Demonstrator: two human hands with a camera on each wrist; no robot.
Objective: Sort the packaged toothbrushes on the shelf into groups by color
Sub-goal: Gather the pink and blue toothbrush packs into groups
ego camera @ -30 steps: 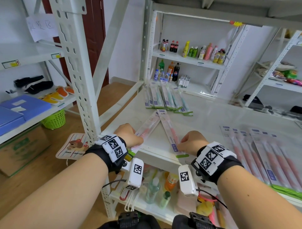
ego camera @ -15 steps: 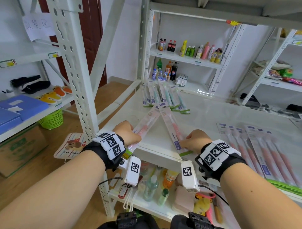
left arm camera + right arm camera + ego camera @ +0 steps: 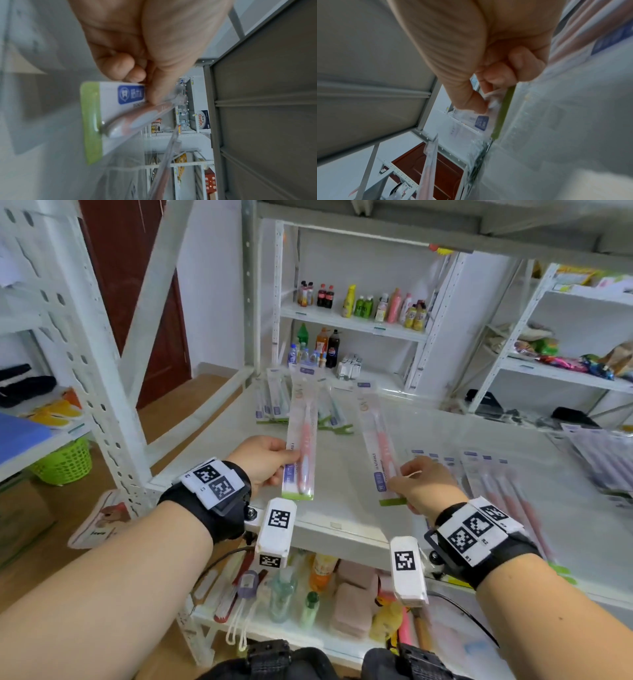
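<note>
My left hand (image 3: pixel 274 463) pinches the lower end of a packaged pink toothbrush (image 3: pixel 303 436), held up off the white shelf (image 3: pixel 349 508); the left wrist view shows the thumb on that pack (image 3: pixel 109 115) near its green end. My right hand (image 3: pixel 411 484) pinches the lower end of a second pink toothbrush pack (image 3: pixel 378 440), also lifted; its green edge (image 3: pixel 503 108) shows in the right wrist view. A group of green toothbrush packs (image 3: pixel 274 402) lies at the back left of the shelf. A row of pink packs (image 3: pixel 507 491) lies on the right.
A perforated white upright (image 3: pixel 92 364) stands left of my left arm. Purple packs (image 3: pixel 603 453) lie at the far right of the shelf. The lower shelf (image 3: pixel 308 604) holds bottles and towels. Drink bottles (image 3: pixel 363 302) fill the shelving behind.
Both hands have picked the two pink packs up from the shelf's front edge, where they lay crossed at their tips, and now hold them raised and apart, roughly parallel.
</note>
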